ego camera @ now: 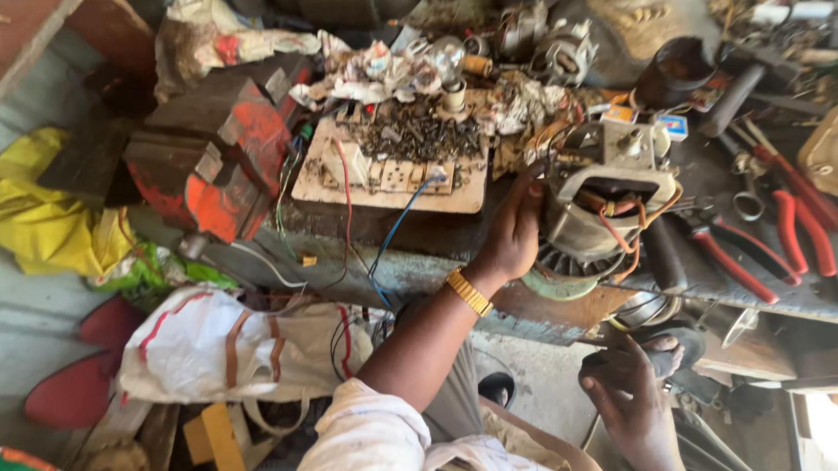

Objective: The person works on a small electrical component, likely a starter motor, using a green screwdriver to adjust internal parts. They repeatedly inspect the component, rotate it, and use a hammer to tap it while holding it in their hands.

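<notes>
My left hand (514, 230), with a gold watch on its wrist, grips the left side of a small electric motor (597, 222) that lies at the front edge of the workbench (429, 263). The motor shows copper windings, red and orange wires and a pale green fan end facing me. My right hand (626, 394) hangs low below the bench edge, fingers curled and partly apart; nothing is clearly in it. It sits just under the motor, near a dark sandalled foot.
A red bench vise (214, 154) stands at the left. A wooden switch board (393, 162) strewn with screws lies beside the motor. Red-handled pliers (736, 262) and cutters (800, 231) lie at the right. A white sack (228, 349) and yellow cloth (42, 216) rest on the floor.
</notes>
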